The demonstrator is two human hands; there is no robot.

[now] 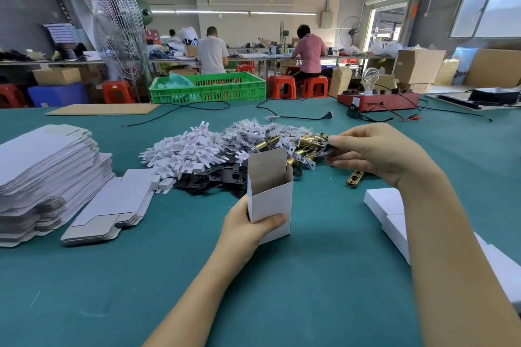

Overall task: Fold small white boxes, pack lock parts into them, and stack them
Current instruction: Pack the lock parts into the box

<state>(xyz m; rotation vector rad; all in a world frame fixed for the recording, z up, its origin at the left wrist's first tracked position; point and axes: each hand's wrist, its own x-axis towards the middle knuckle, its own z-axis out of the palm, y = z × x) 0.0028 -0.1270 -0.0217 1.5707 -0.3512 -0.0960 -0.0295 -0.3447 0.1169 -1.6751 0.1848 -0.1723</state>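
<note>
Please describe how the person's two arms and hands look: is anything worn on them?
Both forearms are bare as far as the picture shows; no sleeve reaches into view. The left hand and the right hand wear no gloves, and no ring, watch or bracelet is visible. The fingernails look short and unpainted.

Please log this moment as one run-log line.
left hand: holds open box upright | right hand: pinches parts at pile | box: unfilled yet

No lettering, label, brand or number is legible anywhere; the boxes near both hands show only plain white faces.
</note>
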